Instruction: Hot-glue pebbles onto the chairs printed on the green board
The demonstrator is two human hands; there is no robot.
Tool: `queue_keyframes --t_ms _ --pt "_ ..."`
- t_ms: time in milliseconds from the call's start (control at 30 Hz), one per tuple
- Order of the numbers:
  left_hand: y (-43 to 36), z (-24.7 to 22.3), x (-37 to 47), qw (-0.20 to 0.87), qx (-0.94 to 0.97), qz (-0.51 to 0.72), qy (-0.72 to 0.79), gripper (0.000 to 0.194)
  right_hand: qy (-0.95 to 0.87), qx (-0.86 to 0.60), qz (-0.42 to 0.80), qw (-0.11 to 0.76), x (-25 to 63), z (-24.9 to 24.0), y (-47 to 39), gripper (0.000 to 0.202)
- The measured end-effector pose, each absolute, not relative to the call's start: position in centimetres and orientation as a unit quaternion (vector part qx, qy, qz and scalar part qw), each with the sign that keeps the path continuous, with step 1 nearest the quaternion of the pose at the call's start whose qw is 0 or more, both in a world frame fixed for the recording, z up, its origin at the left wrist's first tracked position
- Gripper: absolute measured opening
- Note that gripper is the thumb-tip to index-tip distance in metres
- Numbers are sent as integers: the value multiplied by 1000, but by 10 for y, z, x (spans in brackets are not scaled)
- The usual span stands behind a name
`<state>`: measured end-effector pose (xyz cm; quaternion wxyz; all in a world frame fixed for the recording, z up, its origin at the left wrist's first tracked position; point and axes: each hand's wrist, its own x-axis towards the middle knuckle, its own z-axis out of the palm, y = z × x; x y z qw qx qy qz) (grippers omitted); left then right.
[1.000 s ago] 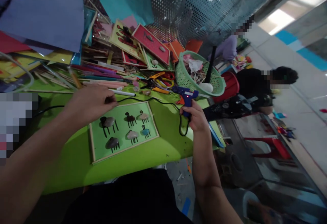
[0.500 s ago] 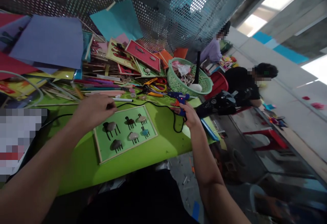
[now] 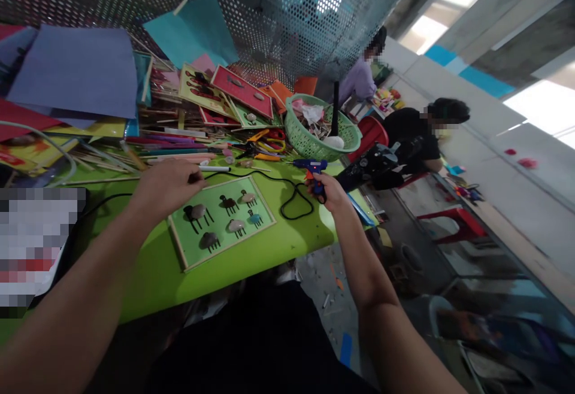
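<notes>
My right hand (image 3: 331, 191) is wrapped round the grip of a blue glue gun (image 3: 311, 165) with an orange trigger, its nozzle turned left. A black cord (image 3: 287, 211) loops on the table beneath it. My left hand (image 3: 168, 184) is curled closed at the upper left corner of a green framed picture (image 3: 220, 250); whatever it may pinch is hidden. On the picture sit several stones with black painted legs and heads, like sheep, one of them a blue stone (image 3: 254, 219). A white marker (image 3: 215, 169) lies just beyond my left hand.
Behind my hands are sticks and pens, scissors (image 3: 272, 142), finished framed pictures (image 3: 242, 90) and a green basket (image 3: 296, 127) of scraps. Purple paper (image 3: 76, 76) is stacked at the left. Two people sit to the right, near a red stool (image 3: 453, 226).
My right hand has tilted the glue gun and brought it slightly left, and its cord has shifted into a wider loop. My left hand stays curled by the picture's corner. The view has shifted slightly.
</notes>
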<state>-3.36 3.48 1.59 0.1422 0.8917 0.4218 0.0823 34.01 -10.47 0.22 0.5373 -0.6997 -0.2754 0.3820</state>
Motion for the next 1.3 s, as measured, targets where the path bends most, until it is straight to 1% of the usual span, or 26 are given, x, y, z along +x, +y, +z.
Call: queue_keyframes --t_ms 167,533,800,900,933,967,1000,1033,1100,1133,1167,1233,1300 --pt "31 23 -31 124 893 55 429 32 -280 -731 344 519 348 5 -99 21" --pt "33 22 -32 113 896 43 427 29 -346 -803 237 424 359 0 -110 28" --pt "30 22 -31 122 887 57 442 26 -402 -857 73 315 360 9 -128 26" --pt "32 18 -32 114 887 65 443 27 -430 -853 -42 295 345 14 -140 26" --pt "33 16 -32 117 887 62 443 28 -445 -836 -65 313 339 16 -144 27" --pt "34 15 -32 119 885 60 445 29 -464 -813 -54 348 333 19 -147 29" --pt "34 14 -32 120 884 58 449 30 -482 -782 -3 395 326 23 -148 34" --pt "35 13 -32 120 882 57 453 31 -492 -744 83 445 319 27 -148 40" --pt "35 12 -32 120 876 60 463 32 -486 -653 271 514 307 36 -142 59" --pt "34 13 -32 121 876 61 462 32 -469 -617 315 548 301 39 -137 63" --pt "34 14 -32 123 876 62 463 31 -451 -591 325 584 296 42 -131 59" --pt "31 16 -33 130 876 63 460 32 -430 -567 302 634 285 42 -120 43" --pt "30 18 -34 137 876 60 458 33 -442 -565 291 634 276 38 -114 37"
